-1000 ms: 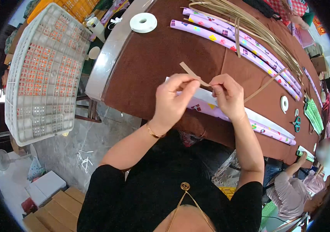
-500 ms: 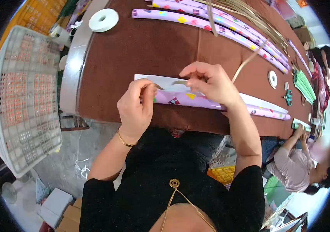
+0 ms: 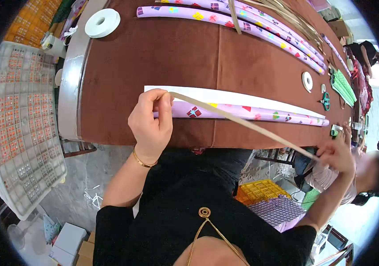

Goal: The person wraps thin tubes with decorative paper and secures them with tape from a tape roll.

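My left hand (image 3: pixel 151 119) is closed, pinching one end of a tan strip (image 3: pixel 247 125) over the left end of a purple patterned paper roll (image 3: pixel 256 114). The strip runs taut down to the right to my right hand (image 3: pixel 338 156), whose fingers are closed on it beyond the table's front edge. Beneath the strip, the roll lies on the brown tablecloth (image 3: pixel 154 55), its white underside (image 3: pixel 198 94) showing as a flap along the back. It is partly unrolled.
Several patterned rolls (image 3: pixel 260 31) and tan strips lie at the back. A white tape roll (image 3: pixel 102 23) sits back left; a smaller roll (image 3: pixel 307 81), scissors (image 3: pixel 326 101) and green rolls (image 3: pixel 343 88) are right. A co-worker (image 3: pixel 367 177) sits at the right. Left stands a crate (image 3: pixel 27 124).
My right hand has moved far right and toward me, drawing the strip out straight. My left hand stays near the roll's left end. The view has shifted slightly.
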Demonstrator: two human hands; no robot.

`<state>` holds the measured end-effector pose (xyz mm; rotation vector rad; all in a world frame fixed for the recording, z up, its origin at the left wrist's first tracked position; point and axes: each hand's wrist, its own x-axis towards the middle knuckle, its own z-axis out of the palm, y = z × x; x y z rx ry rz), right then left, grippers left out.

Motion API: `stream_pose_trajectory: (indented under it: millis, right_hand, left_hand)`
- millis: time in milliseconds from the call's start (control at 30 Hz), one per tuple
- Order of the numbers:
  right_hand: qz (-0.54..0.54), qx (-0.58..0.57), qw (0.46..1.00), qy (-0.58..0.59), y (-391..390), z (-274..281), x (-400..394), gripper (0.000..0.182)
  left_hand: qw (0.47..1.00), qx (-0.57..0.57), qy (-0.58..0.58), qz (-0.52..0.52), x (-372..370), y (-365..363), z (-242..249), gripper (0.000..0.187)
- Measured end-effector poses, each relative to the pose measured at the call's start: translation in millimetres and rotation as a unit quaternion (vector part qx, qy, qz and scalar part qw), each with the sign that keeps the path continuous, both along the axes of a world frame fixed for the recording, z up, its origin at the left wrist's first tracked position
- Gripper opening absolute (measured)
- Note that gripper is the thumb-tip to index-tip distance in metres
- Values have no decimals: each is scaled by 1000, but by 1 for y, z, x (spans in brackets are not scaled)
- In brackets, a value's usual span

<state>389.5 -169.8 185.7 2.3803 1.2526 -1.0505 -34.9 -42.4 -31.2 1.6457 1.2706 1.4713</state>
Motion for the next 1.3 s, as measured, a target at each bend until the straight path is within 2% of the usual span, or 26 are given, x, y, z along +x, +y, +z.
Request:
stream_pose_trajectory:
  millis: [67, 100, 133, 167, 200, 233, 267, 300, 367, 433, 467, 533, 567, 633, 667, 733, 767, 833, 900, 1000, 1067, 1133, 1300]
  right_hand:
    - [-63, -101, 993, 15, -15, -23, 2, 14]
    - [-63, -101, 993, 18, -15, -37, 0, 14]
    - [53, -28, 992, -108, -14, -52, -5, 18]
    - [167, 48, 958, -229, -11, -64, -13, 21]
    - [129, 171, 967, -136, 1, -76, -28, 24]
    - [86, 288, 953, -38, 20, -88, -53, 27]
    - [75, 298, 952, -14, 44, -91, -87, 34]
    - [94, 360, 927, 42, 61, -103, -119, 35]
    - [130, 402, 893, 156, 94, -117, -181, 43]
    - [180, 418, 863, 222, 116, -136, -226, 47]
    - [205, 423, 855, 220, 125, -141, -244, 42]
    - [200, 371, 870, 257, 139, -144, -265, 30]
    - [202, 370, 868, 262, 143, -144, -266, 30]
    - [131, 279, 894, 325, 152, -145, -263, 19]
    - [139, 305, 880, 335, 155, -149, -260, 12]
    - [36, 193, 914, 356, 157, -142, -248, 10]
    - [37, 191, 914, 357, 157, -142, -244, 10]
    - [60, 227, 912, 336, 155, -144, -239, 11]
    - [47, 242, 912, 329, 155, -148, -235, 11]
    - [44, 271, 912, 305, 153, -158, -237, 12]
    - [57, 285, 912, 290, 152, -163, -240, 12]
    - [97, 340, 896, 270, 150, -166, -246, 10]
    - [137, 385, 872, 271, 148, -173, -245, 9]
  left_hand:
    - [999, 2, 35, 4, -2, 0, 0, 5]
    - [999, 1, 39, 4, -2, 0, 0, 5]
    - [999, 6, 35, 2, -2, 0, 1, 6]
    - [999, 10, 33, 0, -2, 0, 1, 6]
    - [999, 9, 38, 2, -1, 0, 0, 6]
    - [999, 16, 38, 3, -1, 1, -1, 6]
    - [999, 23, 37, 6, -1, 1, -2, 6]
    - [998, 33, 45, 11, -1, 2, -1, 7]
    - [999, 27, 43, 12, 0, 2, 1, 7]
    - [999, 15, 36, 12, 1, 2, 4, 7]
    - [999, 14, 41, 18, 1, 3, 6, 7]
    - [997, 42, 54, 26, 0, 5, 10, 7]
    - [999, 8, 47, 19, 0, 4, 12, 6]
    - [999, 0, 53, 1, -4, 6, 17, 6]
    - [998, -9, 55, -22, -6, 6, 18, 7]
    - [998, -22, 47, -32, -10, 9, 19, 7]
    - [997, -58, 25, -51, -13, 11, 22, 7]
    - [993, -95, 4, -69, -18, 15, 26, 7]
    - [971, -190, -118, -89, -22, 19, 30, 8]
    - [952, -237, -175, -80, -30, 26, 35, 7]
    - [955, -246, -151, -63, -36, 30, 35, 6]
    - [971, -228, -66, -43, -42, 33, 34, 4]
    - [970, -243, -9, -25, -49, 30, 29, 6]
